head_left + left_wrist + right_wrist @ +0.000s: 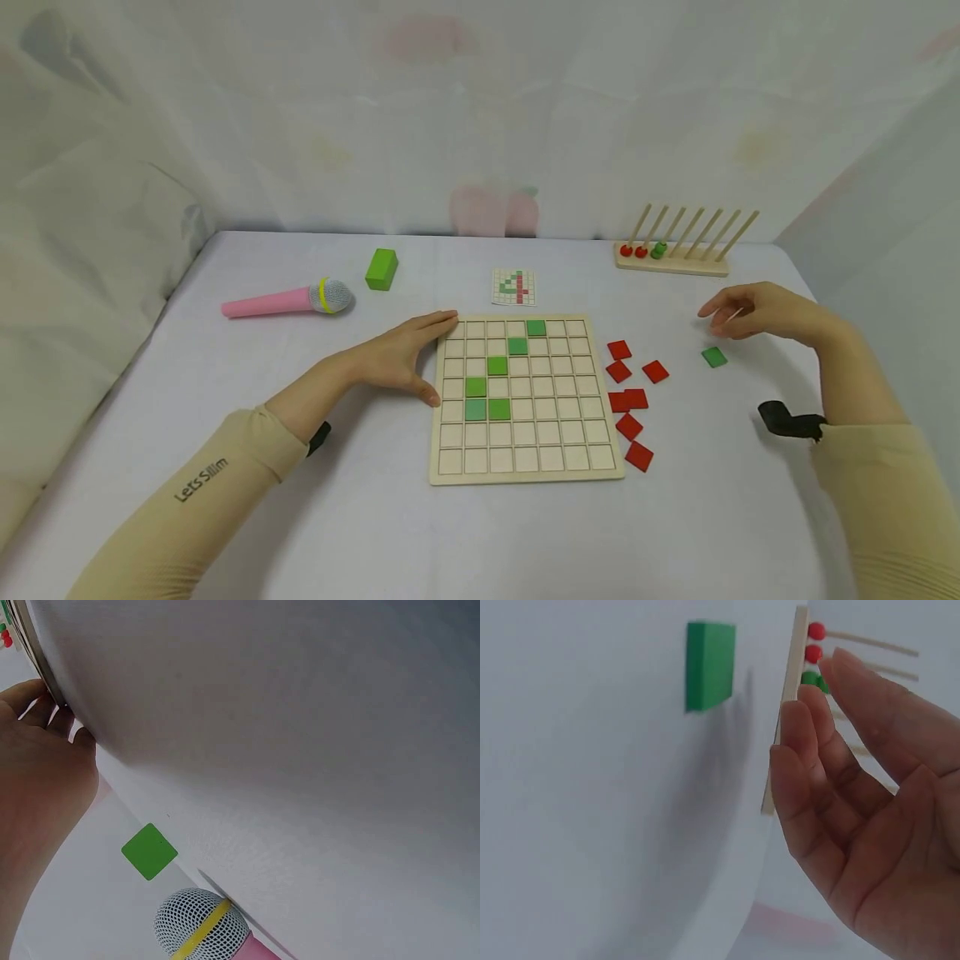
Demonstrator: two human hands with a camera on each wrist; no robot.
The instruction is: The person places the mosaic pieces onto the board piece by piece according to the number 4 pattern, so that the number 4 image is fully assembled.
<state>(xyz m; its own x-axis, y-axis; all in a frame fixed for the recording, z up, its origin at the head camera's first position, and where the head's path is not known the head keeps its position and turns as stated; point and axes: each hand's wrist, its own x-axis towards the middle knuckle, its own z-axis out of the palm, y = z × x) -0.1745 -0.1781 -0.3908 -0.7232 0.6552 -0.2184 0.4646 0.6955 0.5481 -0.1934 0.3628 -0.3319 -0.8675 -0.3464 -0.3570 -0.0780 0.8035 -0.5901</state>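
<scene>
A wooden grid board (525, 482) lies flat on the white table, with several green tiles (498, 366) in its squares, most of them in a diagonal run. At the board's upper left edge, my left hand (397, 350) rests with thumb and fingers spread, touching the rim; the left wrist view has its fingertips against the board's side. My right hand (772, 312) hovers over the table at the right, fingers loosely bent and holding nothing. Just below it lies a single green tile (715, 357), standing apart from the fingers in the right wrist view.
Several red tiles (656, 372) are scattered along the board's right side. Behind the board lies a small pattern card (514, 287). A pegged wooden stand (672, 262) with red and green beads is at the back right; a green block (382, 269) and pink microphone (288, 302) lie left.
</scene>
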